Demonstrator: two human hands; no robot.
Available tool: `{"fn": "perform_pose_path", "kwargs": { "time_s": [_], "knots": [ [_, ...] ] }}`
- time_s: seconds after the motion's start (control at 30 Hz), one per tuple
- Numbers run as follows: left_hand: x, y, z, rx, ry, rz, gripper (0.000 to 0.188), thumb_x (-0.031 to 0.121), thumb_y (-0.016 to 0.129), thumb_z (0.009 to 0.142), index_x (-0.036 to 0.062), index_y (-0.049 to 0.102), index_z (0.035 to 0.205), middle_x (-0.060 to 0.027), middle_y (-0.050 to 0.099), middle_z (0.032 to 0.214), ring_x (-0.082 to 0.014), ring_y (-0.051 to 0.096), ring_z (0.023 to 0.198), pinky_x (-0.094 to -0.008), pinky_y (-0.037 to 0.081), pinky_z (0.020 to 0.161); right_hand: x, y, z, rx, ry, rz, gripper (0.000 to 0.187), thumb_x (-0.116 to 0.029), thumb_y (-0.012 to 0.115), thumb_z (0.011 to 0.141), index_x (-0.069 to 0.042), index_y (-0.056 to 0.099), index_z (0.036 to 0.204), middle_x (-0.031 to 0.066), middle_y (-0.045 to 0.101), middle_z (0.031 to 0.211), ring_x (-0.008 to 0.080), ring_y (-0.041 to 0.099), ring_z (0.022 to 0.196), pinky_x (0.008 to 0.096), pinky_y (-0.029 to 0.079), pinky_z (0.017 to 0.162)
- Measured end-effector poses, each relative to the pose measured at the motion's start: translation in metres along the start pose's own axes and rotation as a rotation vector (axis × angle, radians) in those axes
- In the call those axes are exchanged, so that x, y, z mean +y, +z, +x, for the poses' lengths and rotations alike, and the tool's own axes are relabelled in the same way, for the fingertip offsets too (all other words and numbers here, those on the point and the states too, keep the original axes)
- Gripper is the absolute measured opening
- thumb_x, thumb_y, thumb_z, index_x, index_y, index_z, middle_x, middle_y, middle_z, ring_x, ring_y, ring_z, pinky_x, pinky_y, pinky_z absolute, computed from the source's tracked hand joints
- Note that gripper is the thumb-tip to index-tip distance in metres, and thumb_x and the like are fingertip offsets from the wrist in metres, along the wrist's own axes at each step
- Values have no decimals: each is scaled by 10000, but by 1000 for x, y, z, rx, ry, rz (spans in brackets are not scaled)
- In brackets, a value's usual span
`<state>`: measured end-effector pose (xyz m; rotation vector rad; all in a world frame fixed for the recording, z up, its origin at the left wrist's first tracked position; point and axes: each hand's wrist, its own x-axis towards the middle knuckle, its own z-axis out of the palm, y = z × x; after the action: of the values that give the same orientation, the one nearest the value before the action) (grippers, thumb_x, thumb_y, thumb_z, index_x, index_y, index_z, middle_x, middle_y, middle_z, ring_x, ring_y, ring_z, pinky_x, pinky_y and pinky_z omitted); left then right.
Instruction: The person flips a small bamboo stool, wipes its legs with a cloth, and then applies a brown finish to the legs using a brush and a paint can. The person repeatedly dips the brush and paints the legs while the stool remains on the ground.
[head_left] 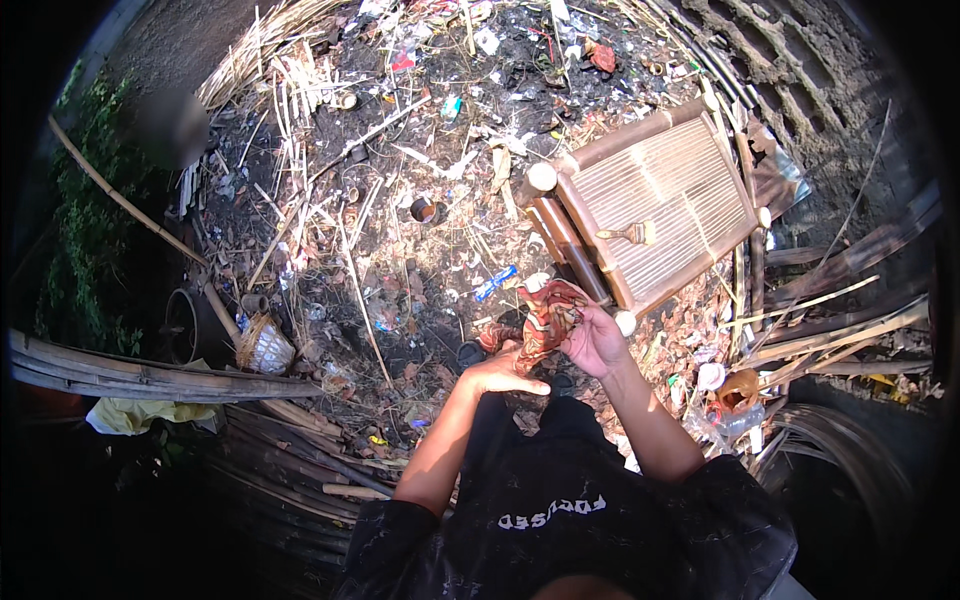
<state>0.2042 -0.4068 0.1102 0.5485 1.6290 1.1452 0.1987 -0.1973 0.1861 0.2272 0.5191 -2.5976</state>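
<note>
A red-brown patterned cloth with pale stripes hangs bunched between my two hands, in front of my body. My left hand is closed round its lower left part, with the thumb stretched out to the right. The fingers of my right hand grip the cloth's right side. Just beyond the cloth, to the right, stands a low bamboo table with a slatted top and thick pole edges. A flat paintbrush lies on its slats, bristles to the right.
A small brown pot sits on the littered ground. Near it lies a blue wrapper. Bamboo poles cross at left beside a woven basket. Split bamboo is piled at right, below a rough wall.
</note>
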Motion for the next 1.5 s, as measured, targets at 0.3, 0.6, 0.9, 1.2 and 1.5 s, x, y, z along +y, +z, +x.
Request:
{"fn": "perform_pose_path", "kwargs": {
  "time_s": [0.3, 0.6, 0.9, 1.2, 1.5],
  "knots": [
    [-101, -61, 44, 102, -140, -167, 518, 512, 638, 901, 163, 593, 1281, -33, 698, 1031, -157, 600, 897, -364, 485, 809, -26, -26, 65, 482, -472, -80, 303, -153, 430, 1003, -55, 504, 1280, 111, 647, 1175, 241, 652, 1002, 358, 547, 860],
    [-109, -81, 56, 639, -183, -337, 620, 419, 648, 924, 4, 461, 1345, -143, 633, 1179, -205, 612, 1040, -340, 476, 911, -14, -211, 230, 763, -316, 153, 229, -189, 408, 1012, -96, 510, 1194, 66, 602, 1050, 223, 574, 997, 377, 518, 885],
    [-65, -148, 147, 671, -165, -783, 336, 326, 578, 992, 142, 505, 1264, 92, 441, 736, -14, 388, 543, -192, 306, 466, -25, -292, 374, 874, -606, 481, 128, -171, 417, 949, -107, 524, 976, 41, 555, 887, 80, 449, 578, 194, 322, 424],
    [-15, -153, 152, 513, -364, -860, 444, 423, 532, 998, 130, 524, 1332, 91, 540, 856, -1, 413, 611, -160, 309, 523, -36, -262, 290, 718, -716, -296, 472, -71, 425, 942, 41, 445, 1400, 149, 529, 1371, 263, 556, 1219, 334, 431, 1045],
    [-2, -151, 179, 464, -130, -883, 441, 429, 486, 1015, 117, 516, 1324, 72, 522, 871, -20, 443, 631, -163, 334, 518, -73, -242, 320, 680, -568, -2191, 562, -195, 601, 866, -47, 488, 1396, 212, 559, 1319, 361, 454, 1290, 464, 297, 1115]
  ]
}}
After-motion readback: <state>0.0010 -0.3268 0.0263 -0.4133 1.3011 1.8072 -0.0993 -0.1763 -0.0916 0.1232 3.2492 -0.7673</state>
